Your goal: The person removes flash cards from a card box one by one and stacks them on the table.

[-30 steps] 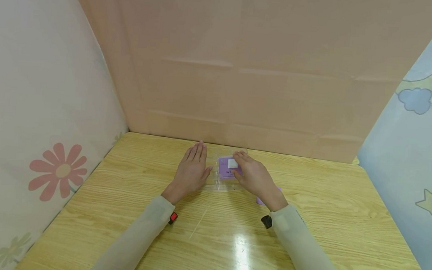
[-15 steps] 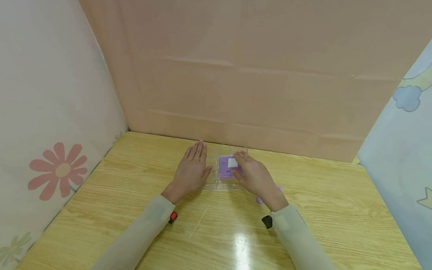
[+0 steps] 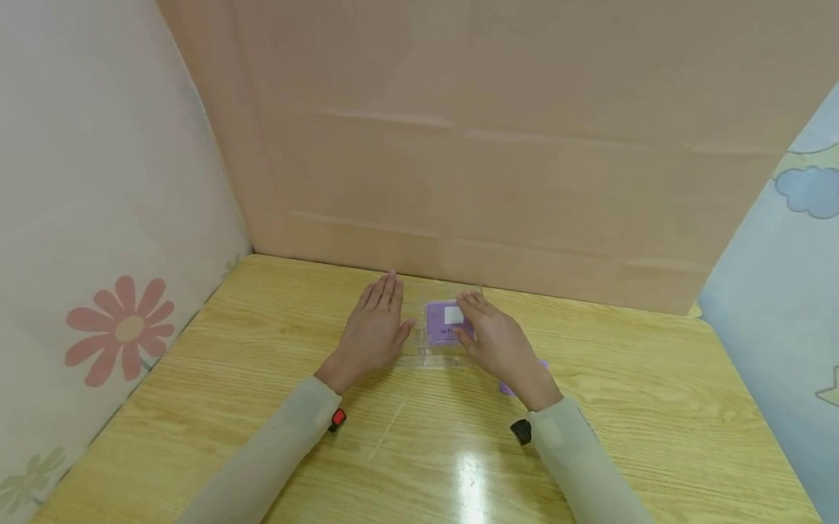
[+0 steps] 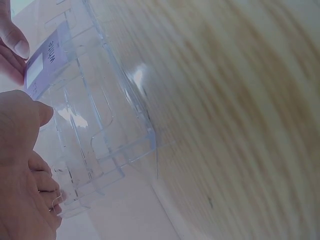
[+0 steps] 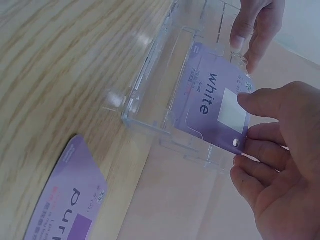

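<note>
Laying the left hand (image 3: 372,331) over the left part of a clear tray (image 4: 90,110), reaching out with nearly straight fingers and apparently steadying the piece. Curving the right hand (image 3: 499,343) over the opposite part, bringing fingertips to the far right corner of a lilac card (image 5: 200,92) printed "white" and extending the thumb over its face; giving no firm sign of pinching, so leaving grip or mere touch impossible to tell. Holding both hands apart, with the card at the tray, between them and nearer the right.

Probably working at the card's seating in the tray, without making plain insertion or removal. Likely calling next for a steady left hand and a small, level adjustment from the right, before freeing the fingers.

Leaving a second card (image 5: 70,185), lettered "pur" where readable, on the tabletop (image 3: 634,403) near the right wrist, on its own side of the tray. Facing a tan backdrop (image 3: 468,177) beyond the fingertips, working between a floral panel (image 3: 92,194) off the left hand and a moon-and-star panel (image 3: 784,316) off the right.
</note>
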{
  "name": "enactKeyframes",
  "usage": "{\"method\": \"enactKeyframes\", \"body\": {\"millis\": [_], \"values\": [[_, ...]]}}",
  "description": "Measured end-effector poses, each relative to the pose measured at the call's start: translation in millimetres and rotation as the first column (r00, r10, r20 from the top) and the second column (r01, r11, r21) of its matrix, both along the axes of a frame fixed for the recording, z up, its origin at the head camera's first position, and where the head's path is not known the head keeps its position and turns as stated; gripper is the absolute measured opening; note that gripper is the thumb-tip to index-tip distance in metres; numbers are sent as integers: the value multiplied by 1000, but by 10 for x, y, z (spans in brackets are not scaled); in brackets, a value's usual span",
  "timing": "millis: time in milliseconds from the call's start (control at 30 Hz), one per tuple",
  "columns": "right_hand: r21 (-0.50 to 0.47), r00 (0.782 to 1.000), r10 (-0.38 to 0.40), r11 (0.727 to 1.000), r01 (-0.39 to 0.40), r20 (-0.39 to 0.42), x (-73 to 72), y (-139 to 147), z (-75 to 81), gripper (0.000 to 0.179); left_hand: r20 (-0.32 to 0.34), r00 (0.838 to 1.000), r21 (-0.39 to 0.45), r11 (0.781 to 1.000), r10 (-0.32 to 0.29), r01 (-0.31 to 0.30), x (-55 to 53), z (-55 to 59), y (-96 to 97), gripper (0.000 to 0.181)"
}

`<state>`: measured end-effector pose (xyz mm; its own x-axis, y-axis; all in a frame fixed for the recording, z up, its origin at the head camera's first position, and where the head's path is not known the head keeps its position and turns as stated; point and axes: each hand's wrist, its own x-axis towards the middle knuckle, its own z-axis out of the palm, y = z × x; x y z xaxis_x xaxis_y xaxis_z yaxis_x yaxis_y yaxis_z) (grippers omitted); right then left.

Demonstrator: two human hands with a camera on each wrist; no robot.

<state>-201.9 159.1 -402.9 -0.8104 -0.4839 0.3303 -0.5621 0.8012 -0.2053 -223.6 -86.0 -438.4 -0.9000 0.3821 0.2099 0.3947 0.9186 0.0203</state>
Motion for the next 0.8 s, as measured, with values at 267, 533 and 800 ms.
{"method": "enactKeyframes", "body": {"millis": [267, 533, 800], "values": [[-8, 1000, 7, 1000, -7, -6, -8, 5, -20, 58, -3, 1000, -11, 1000, 3, -3, 1, -3, 3, 76], [-8, 1000, 4, 1000, -4, -11, -6, 15, -17, 56, -7, 1000, -12, 1000, -1, 0, 3, 1, 10, 75], [-11, 1000, 7, 1000, -7, -5, 14, -2, 16, 54, 6, 1000, 5, 1000, -1, 1, 30, 36, -4, 76]]}}
